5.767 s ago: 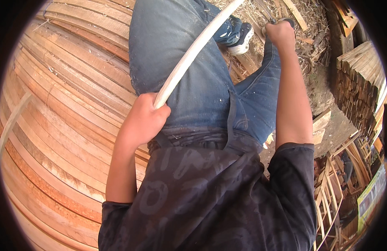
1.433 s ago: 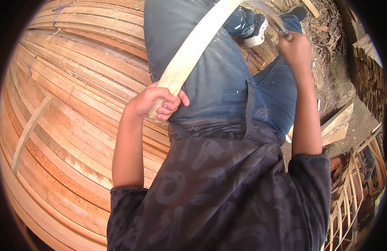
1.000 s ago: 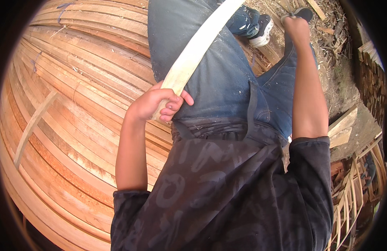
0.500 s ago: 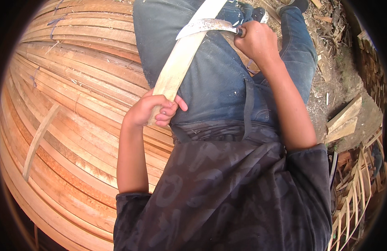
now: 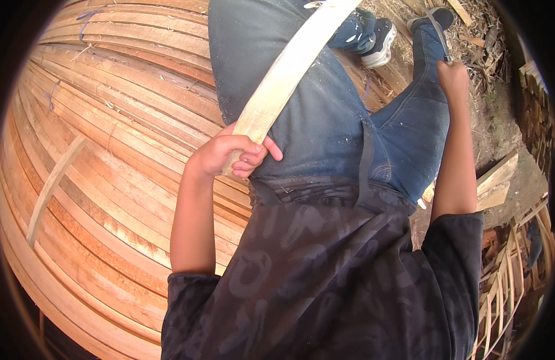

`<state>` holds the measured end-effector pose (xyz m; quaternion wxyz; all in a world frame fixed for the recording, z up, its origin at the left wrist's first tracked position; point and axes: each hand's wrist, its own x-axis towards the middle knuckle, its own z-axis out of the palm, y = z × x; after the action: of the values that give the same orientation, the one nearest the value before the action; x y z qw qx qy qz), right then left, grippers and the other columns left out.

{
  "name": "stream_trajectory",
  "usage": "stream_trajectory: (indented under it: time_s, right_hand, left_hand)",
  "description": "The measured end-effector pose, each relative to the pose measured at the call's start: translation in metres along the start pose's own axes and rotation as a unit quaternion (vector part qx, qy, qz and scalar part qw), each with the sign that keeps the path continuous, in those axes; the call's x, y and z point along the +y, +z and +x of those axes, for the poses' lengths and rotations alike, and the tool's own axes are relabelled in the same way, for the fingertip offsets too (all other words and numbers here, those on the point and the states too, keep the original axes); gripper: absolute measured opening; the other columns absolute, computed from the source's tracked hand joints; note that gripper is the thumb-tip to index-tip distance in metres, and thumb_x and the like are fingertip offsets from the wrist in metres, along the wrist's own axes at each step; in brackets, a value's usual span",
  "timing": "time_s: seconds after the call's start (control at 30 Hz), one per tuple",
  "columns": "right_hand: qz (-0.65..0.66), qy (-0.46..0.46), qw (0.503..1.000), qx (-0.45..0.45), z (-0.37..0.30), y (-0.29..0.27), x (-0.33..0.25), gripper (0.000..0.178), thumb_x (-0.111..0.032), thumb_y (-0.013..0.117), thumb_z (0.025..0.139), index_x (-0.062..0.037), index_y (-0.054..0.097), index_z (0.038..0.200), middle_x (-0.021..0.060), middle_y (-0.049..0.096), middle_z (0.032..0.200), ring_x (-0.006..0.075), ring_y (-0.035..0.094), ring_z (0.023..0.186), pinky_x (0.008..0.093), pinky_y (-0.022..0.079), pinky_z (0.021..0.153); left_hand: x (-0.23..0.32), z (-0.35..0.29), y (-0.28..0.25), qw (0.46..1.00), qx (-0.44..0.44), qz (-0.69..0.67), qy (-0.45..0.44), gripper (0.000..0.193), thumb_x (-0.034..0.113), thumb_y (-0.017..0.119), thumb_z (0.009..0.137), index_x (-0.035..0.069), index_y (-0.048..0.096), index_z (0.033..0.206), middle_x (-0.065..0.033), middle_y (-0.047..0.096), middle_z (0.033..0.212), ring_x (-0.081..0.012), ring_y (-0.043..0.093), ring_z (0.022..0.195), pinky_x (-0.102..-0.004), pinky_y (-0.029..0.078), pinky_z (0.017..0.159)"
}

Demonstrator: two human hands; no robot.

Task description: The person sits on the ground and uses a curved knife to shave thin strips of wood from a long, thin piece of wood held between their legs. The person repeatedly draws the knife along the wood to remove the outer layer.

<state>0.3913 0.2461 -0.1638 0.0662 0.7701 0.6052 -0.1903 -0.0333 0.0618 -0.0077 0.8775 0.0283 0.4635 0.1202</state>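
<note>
A long, pale wooden slat (image 5: 289, 75) lies slanted over my left thigh, its far end running out at the top of the picture. My left hand (image 5: 238, 153) is closed around the slat's near end, with the index finger stretched out along the thigh. Out to the right, above my lower right leg, my right hand (image 5: 453, 84) grips the handle of a curved-bladed knife (image 5: 438, 30). The blade points away from me, near my shoe, and is apart from the slat. Only a little of the handle shows past the fist.
Stacked boards (image 5: 109, 174) tied in bundles fill the left side, with a short loose strip (image 5: 55, 186) across them. Wood blocks (image 5: 496, 183) lie on the ground at right, near thin sticks (image 5: 505, 294). Shavings (image 5: 484, 36) litter the ground at the far right.
My right hand has swung the knife off the slat, out to the right and away from it. My left hand and the slat have shifted slightly right.
</note>
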Motion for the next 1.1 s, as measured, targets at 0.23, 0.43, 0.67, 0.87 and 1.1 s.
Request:
stream_trajectory:
  time_s: [0.23, 0.43, 0.67, 0.87, 1.1]
  right_hand:
    - [0.092, -0.183, 0.978, -0.047, -0.109, -0.020, -0.136, 0.024, -0.024, 0.059, 0.074, -0.0037, 0.071, 0.077, 0.0230, 0.066, 0.073, 0.0413, 0.065, 0.076, 0.0474, 0.053, 0.074]
    - [0.119, 0.035, 0.987, -0.100, 0.001, 0.031, -0.108, 0.044, -0.032, 0.058, 0.071, 0.0019, 0.069, 0.097, 0.0262, 0.064, 0.107, 0.0406, 0.061, 0.104, 0.0445, 0.048, 0.089]
    - [0.106, -0.055, 0.991, -0.060, -0.017, -0.024, -0.077, 0.036, -0.032, 0.056, 0.080, 0.0006, 0.068, 0.085, 0.0249, 0.066, 0.083, 0.0415, 0.063, 0.085, 0.0441, 0.049, 0.076]
    - [0.193, -0.191, 0.958, -0.091, -0.131, -0.023, -0.139, 0.023, -0.023, 0.061, 0.075, -0.0016, 0.068, 0.072, 0.0235, 0.061, 0.065, 0.0429, 0.061, 0.068, 0.0472, 0.050, 0.068]
    - [0.135, -0.322, 0.936, -0.041, -0.154, -0.025, -0.156, 0.016, -0.018, 0.062, 0.070, -0.0065, 0.072, 0.074, 0.0202, 0.063, 0.064, 0.0384, 0.064, 0.063, 0.0442, 0.053, 0.063]
  left_hand:
    - [0.007, 0.000, 0.008, 0.999, 0.023, 0.004, -0.029, 0.043, 0.015, 0.050, 0.076, -0.020, 0.053, 0.100, -0.0014, 0.038, 0.056, -0.0063, 0.030, 0.041, -0.0222, 0.025, 0.036]
    - [0.005, -0.003, 0.011, 0.999, 0.020, -0.041, -0.022, 0.039, 0.015, 0.050, 0.080, -0.017, 0.055, 0.101, 0.0004, 0.038, 0.058, -0.0058, 0.032, 0.043, -0.0221, 0.025, 0.036]
    - [-0.002, 0.002, 0.004, 1.000, 0.001, -0.012, -0.012, 0.035, 0.016, 0.052, 0.080, -0.014, 0.058, 0.097, 0.0008, 0.038, 0.057, -0.0058, 0.032, 0.044, -0.0223, 0.025, 0.038]
    - [0.004, -0.002, 0.010, 0.998, 0.047, 0.021, -0.020, 0.038, 0.020, 0.054, 0.080, -0.014, 0.058, 0.097, 0.0014, 0.038, 0.056, -0.0053, 0.032, 0.043, -0.0216, 0.025, 0.037]
    - [0.002, -0.004, 0.031, 0.989, 0.132, 0.062, 0.021, 0.026, 0.014, 0.052, 0.081, -0.010, 0.059, 0.089, 0.0022, 0.038, 0.056, -0.0046, 0.034, 0.045, -0.0211, 0.030, 0.040]
